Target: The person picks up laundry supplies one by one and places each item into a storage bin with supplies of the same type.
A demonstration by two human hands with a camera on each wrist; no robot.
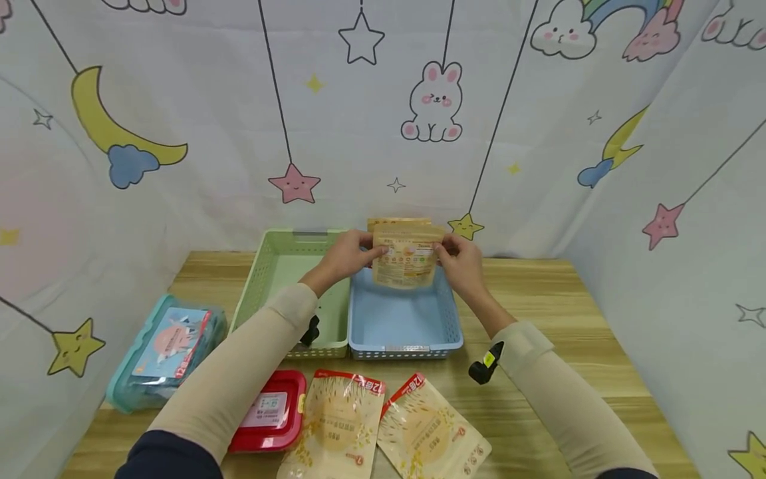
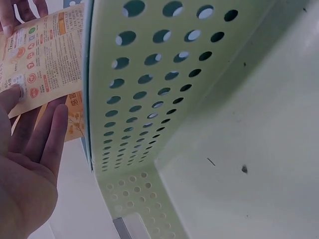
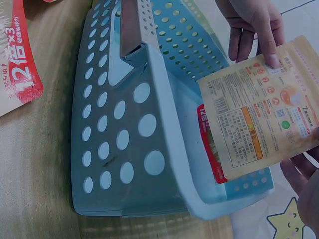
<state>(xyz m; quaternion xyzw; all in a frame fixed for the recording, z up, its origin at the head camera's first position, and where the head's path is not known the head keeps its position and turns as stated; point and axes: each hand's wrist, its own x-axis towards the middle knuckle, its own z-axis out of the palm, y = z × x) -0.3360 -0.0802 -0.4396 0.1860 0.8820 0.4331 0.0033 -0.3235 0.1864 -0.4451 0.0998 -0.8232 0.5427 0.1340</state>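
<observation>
A tan printed pouch (image 1: pixel 407 263) is held up over the far end of the blue basket (image 1: pixel 404 348), its text side facing me. My left hand (image 1: pixel 350 256) pinches its left edge, thumb in front and fingers behind. On the opposite edge, my right hand (image 1: pixel 463 263) pinches it too. Behind it, a second pouch (image 1: pixel 397 221) shows only its top in the head view. The right wrist view shows a red band of a pouch (image 3: pixel 210 144) inside the basket, mostly covered by the held pouch (image 3: pixel 259 109).
Left of the blue basket stands a light green basket (image 1: pixel 332 352) with small dark specks on its floor. Two cream pouches with red tops, one left (image 1: pixel 338 426) and one right (image 1: pixel 431 432), lie in front. A red-lidded box (image 1: pixel 293 406) and a teal-edged clear container (image 1: pixel 173 346) are at left.
</observation>
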